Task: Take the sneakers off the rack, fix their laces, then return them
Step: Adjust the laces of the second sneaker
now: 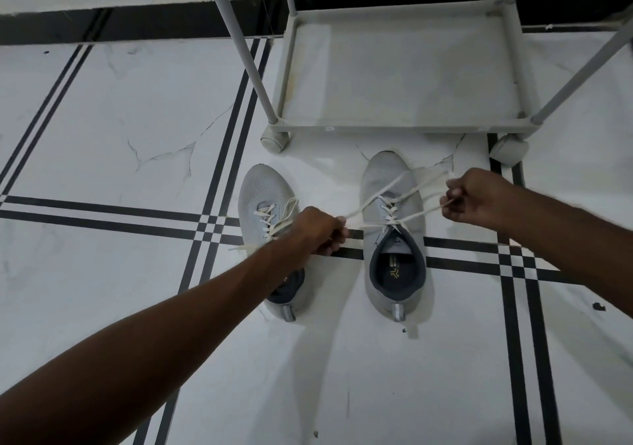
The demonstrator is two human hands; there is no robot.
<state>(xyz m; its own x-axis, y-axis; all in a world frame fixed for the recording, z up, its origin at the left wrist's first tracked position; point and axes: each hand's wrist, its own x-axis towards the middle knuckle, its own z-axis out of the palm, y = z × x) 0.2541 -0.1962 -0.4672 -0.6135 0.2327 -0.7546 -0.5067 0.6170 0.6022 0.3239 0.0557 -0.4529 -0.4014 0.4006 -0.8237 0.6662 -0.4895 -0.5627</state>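
Two grey sneakers stand side by side on the tiled floor, toes pointing at the rack. The right sneaker (394,259) has its white laces (387,201) pulled taut out to both sides. My left hand (318,230) grips lace strands to the left of that shoe, and my forearm covers part of the left sneaker (263,191). My right hand (476,194) grips the lace loops on the right. The left sneaker's laces (277,220) lie loose, one end trailing on the floor. The grey rack (394,129) stands just beyond the toes.
The rack rests on round feet (274,139), and its lowest shelf holds nothing. A black skirting strip (137,21) runs along the wall behind. White marble tiles with black stripe lines (219,177) surround the shoes.
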